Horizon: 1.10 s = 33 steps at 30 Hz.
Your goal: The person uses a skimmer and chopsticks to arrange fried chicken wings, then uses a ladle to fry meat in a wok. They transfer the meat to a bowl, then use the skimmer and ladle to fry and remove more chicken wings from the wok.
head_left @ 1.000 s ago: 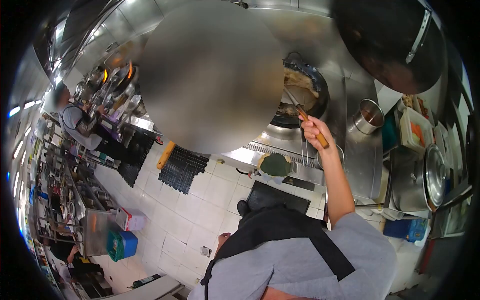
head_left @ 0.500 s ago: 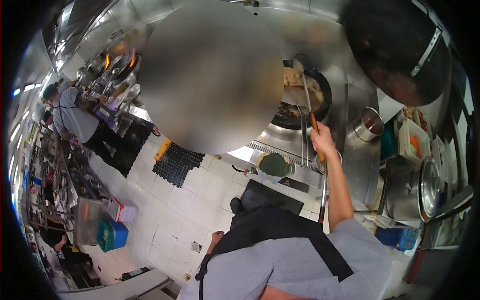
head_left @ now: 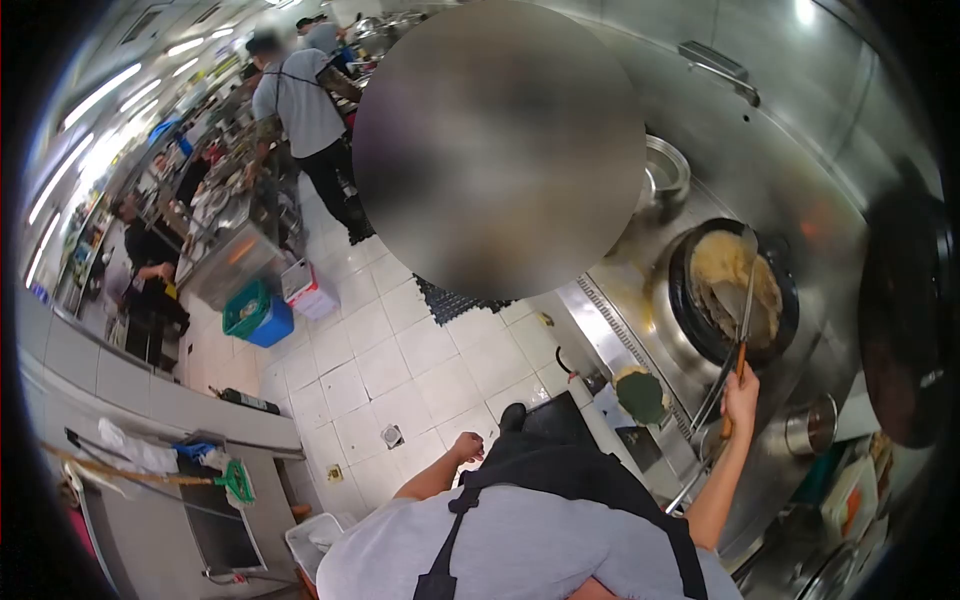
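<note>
View swung left vs 1 s ago; wok (head_left: 681,285) now far R. Your R hand (head_left: 741,388) grip still closed on ladle (head_left: 746,292), bowl in the food (head_left: 712,268), so stirring's ongoing. L hand (head_left: 467,447) by hip, grip can't tell.

Wears a light grey short-sleeved shirt (head_left: 540,545), plain and a little creased across the shoulders. Has over it a black apron (head_left: 560,462), a dark unmarked panel down the front (seams and pockets too small to tell). Shows two broad black apron straps (head_left: 447,555), one on each side, lying flat on the grey cloth. Goes bare-armed from the sleeve ends down to the left hand (head_left: 468,447) and the right hand (head_left: 741,392), both bare as well. Ends below in a black shoe (head_left: 513,416), only its rounded toe in sight past the apron's edge.
</note>
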Each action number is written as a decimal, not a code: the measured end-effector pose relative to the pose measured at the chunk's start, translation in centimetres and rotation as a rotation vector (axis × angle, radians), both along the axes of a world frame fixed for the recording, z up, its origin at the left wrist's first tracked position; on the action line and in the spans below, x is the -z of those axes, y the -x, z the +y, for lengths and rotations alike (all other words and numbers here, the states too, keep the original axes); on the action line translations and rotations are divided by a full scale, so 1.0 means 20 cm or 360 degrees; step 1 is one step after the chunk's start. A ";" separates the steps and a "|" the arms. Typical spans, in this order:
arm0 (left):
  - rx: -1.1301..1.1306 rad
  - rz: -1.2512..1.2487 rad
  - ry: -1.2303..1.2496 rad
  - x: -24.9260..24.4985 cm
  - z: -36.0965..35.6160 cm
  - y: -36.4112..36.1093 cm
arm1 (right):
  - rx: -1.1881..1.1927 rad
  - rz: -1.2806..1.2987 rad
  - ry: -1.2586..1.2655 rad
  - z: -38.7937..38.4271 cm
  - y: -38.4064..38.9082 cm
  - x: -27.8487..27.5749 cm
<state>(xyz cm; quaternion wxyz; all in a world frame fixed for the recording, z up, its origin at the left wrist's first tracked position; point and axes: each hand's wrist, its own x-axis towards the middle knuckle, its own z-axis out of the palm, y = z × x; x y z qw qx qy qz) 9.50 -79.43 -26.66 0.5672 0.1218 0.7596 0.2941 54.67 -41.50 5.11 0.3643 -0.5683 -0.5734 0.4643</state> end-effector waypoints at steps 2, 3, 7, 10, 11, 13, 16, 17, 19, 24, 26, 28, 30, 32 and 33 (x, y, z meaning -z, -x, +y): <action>0.0035 -0.0024 0.0085 0.01 -0.02 0.00 | 0.0022 -0.0058 0.0026 0.03 0.03 0.09; 0.0056 -0.0043 0.0132 0.02 -0.04 -0.01 | -0.0016 0.0028 0.0061 0.03 0.00 0.11; 0.0182 0.0126 0.0016 0.15 -0.11 0.01 | 0.0057 0.0471 0.0219 0.00 0.03 -0.02; 0.0410 0.0146 0.0046 0.25 -0.21 0.01 | 0.0074 -0.0100 -0.0188 0.06 0.04 0.13; 0.0391 0.0034 0.0138 0.25 -0.19 0.03 | 0.0085 0.0016 -0.0196 0.06 0.06 0.14; 0.0677 0.0021 0.0136 0.34 -0.16 0.08 | 0.0094 0.0221 -0.0204 0.15 0.04 0.24; 0.1051 0.0228 0.0221 0.42 -0.08 0.19 | 0.0150 0.0462 -0.0116 0.14 0.23 0.15; 0.1090 0.0272 0.0305 0.37 -0.03 0.22 | 0.0149 0.0628 -0.0053 0.14 0.34 0.10; 0.0619 0.0093 0.0463 0.25 0.08 0.28 | 0.0064 0.0661 0.0046 0.19 0.54 0.15; 0.1392 0.0641 -0.0129 0.32 0.43 0.52 | 0.0063 0.0609 0.0073 0.40 1.07 0.45; 0.0505 0.0363 0.0039 0.16 0.58 0.54 | 0.0048 0.0282 0.0095 0.49 1.22 0.65; 0.0458 0.0397 -0.0051 0.04 0.64 0.60 | 0.0076 -0.0145 -0.0381 0.71 1.29 1.13; 0.0247 0.0381 -0.0203 -0.04 0.58 0.69 | 0.0137 -0.0268 -0.0426 0.64 1.49 1.30; 0.0359 0.0238 -0.0067 0.08 0.57 0.77 | 0.0201 -0.0519 -0.0203 0.69 1.55 1.56; 0.0193 0.0192 -0.0188 0.07 0.50 0.78 | 0.0167 -0.0583 0.0028 0.65 1.59 1.48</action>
